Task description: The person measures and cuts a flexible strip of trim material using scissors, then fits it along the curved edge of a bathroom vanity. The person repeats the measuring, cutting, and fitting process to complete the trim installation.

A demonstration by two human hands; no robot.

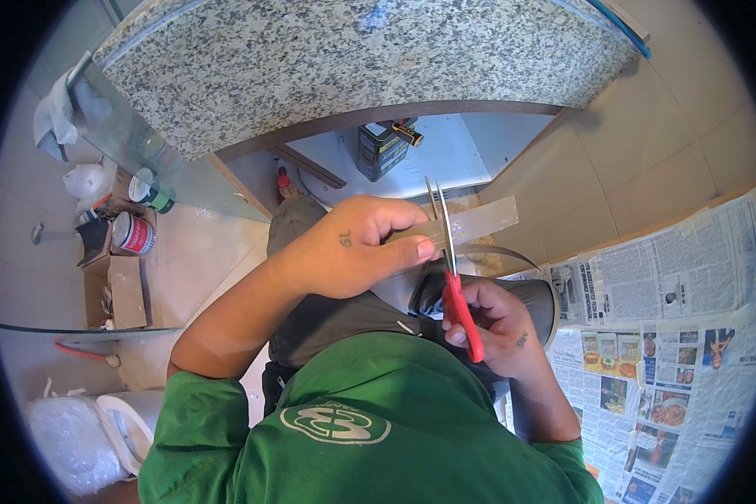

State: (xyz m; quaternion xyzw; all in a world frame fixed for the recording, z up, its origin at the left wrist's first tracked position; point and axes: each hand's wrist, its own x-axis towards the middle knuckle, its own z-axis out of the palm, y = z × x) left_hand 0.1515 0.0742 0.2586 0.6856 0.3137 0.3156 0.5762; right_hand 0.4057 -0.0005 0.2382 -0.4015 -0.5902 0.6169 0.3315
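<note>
My left hand [357,248] pinches a flat, pale translucent strip [485,220] between thumb and fingers, over my lap. The strip sticks out to the right past the fingertips; what it is made of I cannot tell. In my right hand [502,329] is a pair of scissors [459,312] with red handles, its blades pointing away from me. The blades are slightly apart and cross the strip just right of my left thumb. Whether they have cut into it is not visible.
A speckled stone countertop [378,67] spans the far side, above a cabinet holding a dark tin [380,153]. Newspaper sheets [647,277] cover the right. Paint cans [134,233] and a cardboard box [128,290] stand at left, beyond a glass panel. A toilet [130,424] is lower left.
</note>
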